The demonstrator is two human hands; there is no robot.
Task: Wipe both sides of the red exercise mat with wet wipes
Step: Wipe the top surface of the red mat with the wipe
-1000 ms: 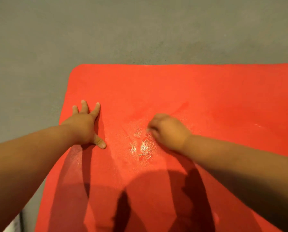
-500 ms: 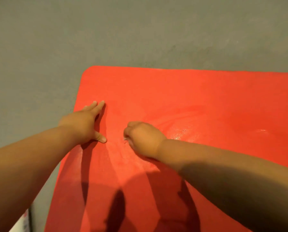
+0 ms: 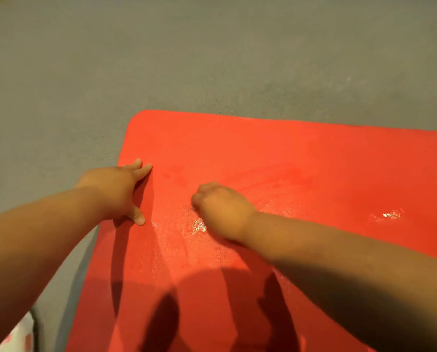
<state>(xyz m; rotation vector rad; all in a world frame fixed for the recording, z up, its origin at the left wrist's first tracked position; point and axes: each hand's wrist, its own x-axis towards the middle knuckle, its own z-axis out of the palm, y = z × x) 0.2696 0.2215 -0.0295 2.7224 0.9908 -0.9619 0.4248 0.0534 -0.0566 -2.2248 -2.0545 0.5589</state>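
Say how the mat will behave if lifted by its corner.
The mat lies thin and flat on the floor, so it probably flops and drapes. Wet sheen suggests a slippery grip. The left hand pressing it hints it slides when pushed.

head-worn view, facing forward and down; close above the red mat [image 3: 288,161]

A grey floor [image 3: 161,59] fills the top and left of the frame. A red mat [image 3: 301,158] lies flat on it at lower right. A white object [image 3: 16,336] shows at the bottom left corner.
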